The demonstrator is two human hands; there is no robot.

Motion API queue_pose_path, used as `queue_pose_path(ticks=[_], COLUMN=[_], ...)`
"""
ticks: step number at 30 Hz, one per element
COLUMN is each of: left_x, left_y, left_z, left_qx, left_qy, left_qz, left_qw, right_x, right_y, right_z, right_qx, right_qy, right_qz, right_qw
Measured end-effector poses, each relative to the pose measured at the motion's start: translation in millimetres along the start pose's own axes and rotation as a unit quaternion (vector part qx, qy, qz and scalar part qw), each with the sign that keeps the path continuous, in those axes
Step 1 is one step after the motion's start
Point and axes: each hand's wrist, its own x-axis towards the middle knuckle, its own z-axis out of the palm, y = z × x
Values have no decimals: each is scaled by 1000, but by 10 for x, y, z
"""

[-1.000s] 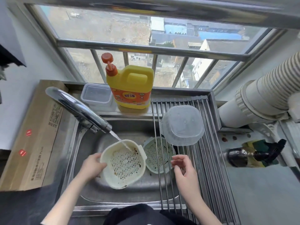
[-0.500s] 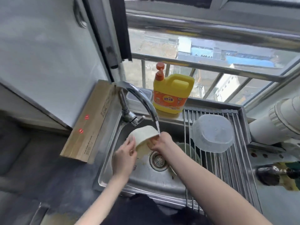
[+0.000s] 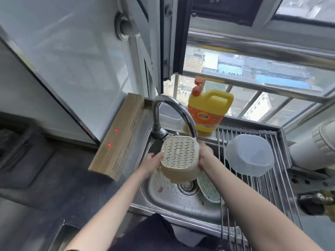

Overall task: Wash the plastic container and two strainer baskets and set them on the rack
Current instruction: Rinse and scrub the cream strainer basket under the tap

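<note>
I hold a cream strainer basket (image 3: 178, 156) upside down over the sink (image 3: 181, 201), its perforated bottom facing me just under the faucet spout (image 3: 183, 115). My left hand (image 3: 152, 160) grips its left side and my right hand (image 3: 204, 156) grips its right side. A second, pale green strainer basket (image 3: 208, 189) lies in the sink at the right, partly under the rack. The clear plastic container (image 3: 249, 154) rests upside down on the steel roll-up rack (image 3: 272, 187).
A yellow dish soap jug (image 3: 210, 111) with a red pump stands on the ledge behind the sink. A long cardboard box (image 3: 119, 134) lies left of the sink. A white duct (image 3: 311, 147) and a dark bottle (image 3: 315, 203) sit at the right.
The cream basket has been lifted from the sink floor and turned bottom up under the faucet. My right hand came off the rack and took hold of the basket.
</note>
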Motion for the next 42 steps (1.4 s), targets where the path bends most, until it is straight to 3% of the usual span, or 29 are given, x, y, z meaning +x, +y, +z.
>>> queue_pose_path(ticks=[2, 5, 9, 13, 16, 19, 24, 29, 36, 38, 42], left_x=[-3, 25, 126, 235, 241, 260, 279, 220, 252, 266, 288], left_y=[98, 164, 186, 178, 251, 388, 637, 765, 720, 721, 784], left_z=[10, 69, 200, 345, 436, 465, 362, 369, 386, 426, 493], left_qx=[-78, -230, -328, -306, -308, -312, -298, -265, -224, -227, -239], left_qy=[-95, -181, -170, -108, -85, -134, -208, -233, -215, -206, -198], left_qz=[-37, -46, -40, 4, 7, -21, -47, -34, -48, -44, -36], left_qw=[992, 955, 928, 946, 948, 940, 930, 935, 949, 951, 950], right_x=[29, 8, 42, 151, 26, 38, 361, 208, 170, 148, 125], right_y=[18, 59, 106, 158, 205, 308, 512, 589, 520, 457, 377], right_z=[-51, -129, -253, -377, -440, -515, -485, -269, -263, -255, -272], right_qx=[23, 81, 159, 116, 170, 198, 93, 74, -148, -124, -49], right_qy=[-64, -128, -153, -110, -129, -110, -21, -14, -16, -36, -82], right_qz=[42, 70, 63, 57, 10, -8, 49, 11, -111, -137, -62], right_qw=[997, 986, 973, 986, 977, 974, 994, 997, 983, 982, 993])
